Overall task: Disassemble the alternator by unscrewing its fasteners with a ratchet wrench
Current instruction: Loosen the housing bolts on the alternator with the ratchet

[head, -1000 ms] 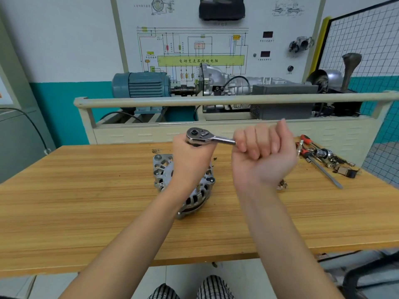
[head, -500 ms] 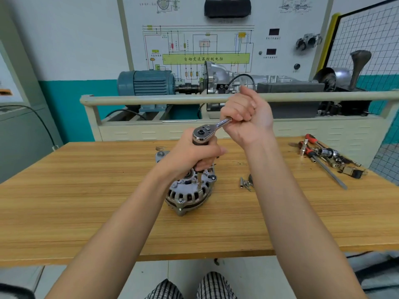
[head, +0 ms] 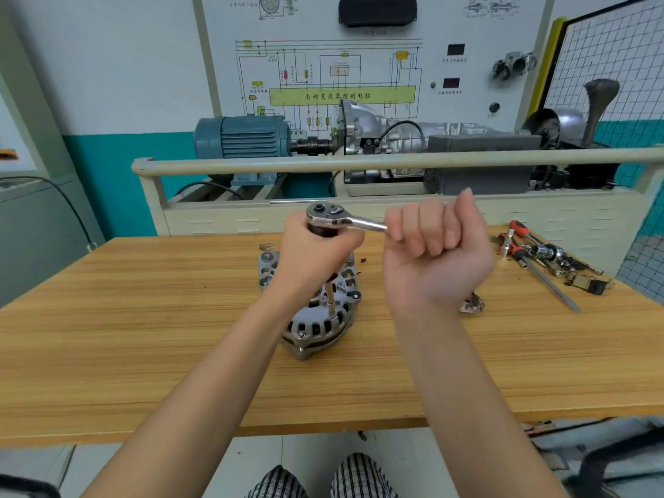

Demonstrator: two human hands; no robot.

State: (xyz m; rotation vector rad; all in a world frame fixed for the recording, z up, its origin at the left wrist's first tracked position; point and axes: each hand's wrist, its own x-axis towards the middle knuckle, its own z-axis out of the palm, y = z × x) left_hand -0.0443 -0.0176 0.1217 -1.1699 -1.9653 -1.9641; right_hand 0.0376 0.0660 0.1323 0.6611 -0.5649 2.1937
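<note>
**Head view: ratchet wrench seated on the alternator**

Head view. The alternator [head: 316, 318] lies on the wooden table [head: 143, 336], directly in front of you and near the table's middle. Your left hand [head: 316, 260] is above the alternator, fingers curled round the dark grip just under the head of the ratchet wrench [head: 334, 217]. A thin extension bar [head: 330, 300] runs down from that hand to the alternator's near rim. Your right hand [head: 434, 253], to the right of the alternator, has its fingers pressed together and closed round the wrench handle, which points right from the head. A small metal part [head: 472, 305] lies on the table right of the alternator, partly behind your right wrist. Loose tools [head: 539, 257] lie further right of the alternator.
</note>
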